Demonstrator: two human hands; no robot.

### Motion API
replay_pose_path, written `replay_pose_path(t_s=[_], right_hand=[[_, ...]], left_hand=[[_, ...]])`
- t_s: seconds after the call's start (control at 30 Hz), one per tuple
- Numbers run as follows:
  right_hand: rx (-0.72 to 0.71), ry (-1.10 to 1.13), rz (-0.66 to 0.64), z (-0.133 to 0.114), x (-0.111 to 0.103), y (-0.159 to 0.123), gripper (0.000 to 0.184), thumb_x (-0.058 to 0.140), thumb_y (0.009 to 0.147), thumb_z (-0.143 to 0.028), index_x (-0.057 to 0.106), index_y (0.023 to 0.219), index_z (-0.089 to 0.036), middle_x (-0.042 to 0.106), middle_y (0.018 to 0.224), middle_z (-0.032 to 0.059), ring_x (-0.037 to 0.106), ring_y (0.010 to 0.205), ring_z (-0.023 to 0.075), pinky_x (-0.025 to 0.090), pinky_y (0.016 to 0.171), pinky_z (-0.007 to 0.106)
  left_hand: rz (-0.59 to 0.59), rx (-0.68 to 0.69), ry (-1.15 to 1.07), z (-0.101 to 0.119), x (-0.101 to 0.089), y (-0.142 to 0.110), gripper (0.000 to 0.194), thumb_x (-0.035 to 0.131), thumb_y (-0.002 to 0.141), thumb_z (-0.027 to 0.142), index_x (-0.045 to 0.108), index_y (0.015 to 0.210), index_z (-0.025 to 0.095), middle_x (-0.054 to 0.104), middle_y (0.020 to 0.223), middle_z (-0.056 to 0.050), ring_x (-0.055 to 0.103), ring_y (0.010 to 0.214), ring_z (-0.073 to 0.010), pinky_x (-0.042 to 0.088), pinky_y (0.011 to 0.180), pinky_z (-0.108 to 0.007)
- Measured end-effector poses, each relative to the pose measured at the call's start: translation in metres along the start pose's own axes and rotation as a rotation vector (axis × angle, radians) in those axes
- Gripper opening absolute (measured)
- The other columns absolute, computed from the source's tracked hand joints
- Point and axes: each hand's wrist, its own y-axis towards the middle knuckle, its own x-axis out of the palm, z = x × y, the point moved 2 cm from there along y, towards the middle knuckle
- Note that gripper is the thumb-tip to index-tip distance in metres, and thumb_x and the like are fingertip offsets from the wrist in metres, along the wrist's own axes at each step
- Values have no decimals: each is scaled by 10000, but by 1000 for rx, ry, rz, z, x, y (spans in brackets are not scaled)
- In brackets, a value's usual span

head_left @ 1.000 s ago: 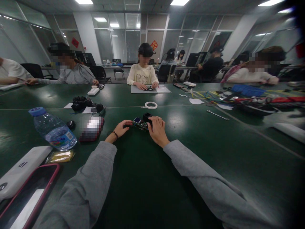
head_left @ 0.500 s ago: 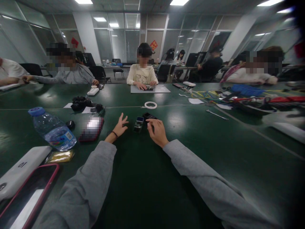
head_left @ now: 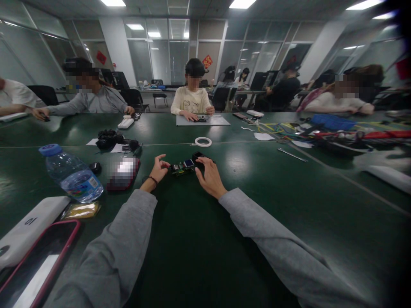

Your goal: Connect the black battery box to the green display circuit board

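A small green circuit board (head_left: 182,172) with a little square screen (head_left: 189,163) lies crosswise between my hands, low over the tabletop. My left hand (head_left: 157,171) has its thumb and curved forefinger closed at the board's left end. At the other end, my right hand (head_left: 210,176) has its thumb and forefinger around the board's right edge; its lower fingers are partly hidden. Just behind the right fingertips sits a small black open case (head_left: 199,155), partly covered by that hand.
On my left are a water bottle (head_left: 73,173), a red-edged phone (head_left: 123,174), a white device (head_left: 34,229) and a larger phone (head_left: 35,265). A white ring (head_left: 203,141) lies ahead. A wrench (head_left: 292,155) and tangled cables (head_left: 282,128) are rightward. A person (head_left: 192,100) sits opposite.
The circuit board has turned from nearly end-on to crosswise. My left hand's spread fingers have curled in toward its left end. My right fingers have opened somewhat and lowered beside its right end.
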Motion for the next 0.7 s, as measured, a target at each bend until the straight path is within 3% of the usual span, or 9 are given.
replay_pose_path(t_s=[0.07, 0.2, 0.37, 0.47, 0.57, 0.63, 0.7], right_hand=[[-34, -4, -56, 1, 4, 0, 435, 353, 929, -376, 328, 1314, -175, 419, 1309, 117, 345, 1261, 241, 301, 1049, 444], [-64, -8, -140, 4, 10, -1, 520, 365, 926, -420, 251, 1374, -182, 347, 1380, 120, 270, 1319, 230, 272, 1082, 453], [-68, 3, -137, 6, 13, -2, 505, 346, 934, -412, 255, 1376, -187, 363, 1370, 119, 288, 1307, 233, 280, 1073, 466], [-86, 18, -87, 5, 10, 0, 466, 375, 927, -391, 325, 1334, -170, 436, 1298, 124, 357, 1249, 245, 322, 1037, 452], [-6, 45, 69, 6, 1, 0, 307, 356, 934, -327, 470, 1168, -164, 556, 1072, 104, 499, 1036, 226, 407, 920, 407], [45, 45, 173, 6, -6, -1, 246, 343, 933, -290, 512, 1060, -165, 570, 953, 88, 526, 896, 209, 429, 829, 382], [37, 29, 205, 4, -10, -1, 220, 361, 921, -276, 520, 1025, -164, 563, 903, 80, 521, 837, 204, 422, 781, 370]], left_hand=[[-13, 3, -10, 1, 0, -1, 701, 447, 531, 4, 362, 1206, 172, 552, 713, 34, 550, 694, -124, 441, 678, -271], [-37, 24, 24, 6, 1, -4, 604, 419, 525, -6, 438, 1109, 150, 499, 563, 80, 482, 514, -84, 399, 594, -230], [-258, -17, 112, 15, 5, -11, 663, 410, 538, 0, 487, 1183, 129, 535, 457, 80, 512, 448, -97, 411, 562, -225], [-305, -9, 128, 19, 6, -13, 718, 444, 562, 17, 451, 1274, 110, 661, 578, 14, 620, 597, -137, 462, 661, -255], [-156, -30, 66, 15, 4, -8, 821, 469, 582, 15, 299, 1379, 119, 708, 950, -95, 644, 864, -182, 482, 746, -283], [-29, -30, -16, 9, 1, -3, 955, 492, 588, 3, 97, 1435, 198, 499, 1329, -148, 562, 1089, -214, 488, 768, -295], [26, -14, -73, 2, 0, 1, 1014, 516, 600, -1, 4, 1435, 261, 278, 1473, -144, 457, 1222, -228, 482, 819, -307]])
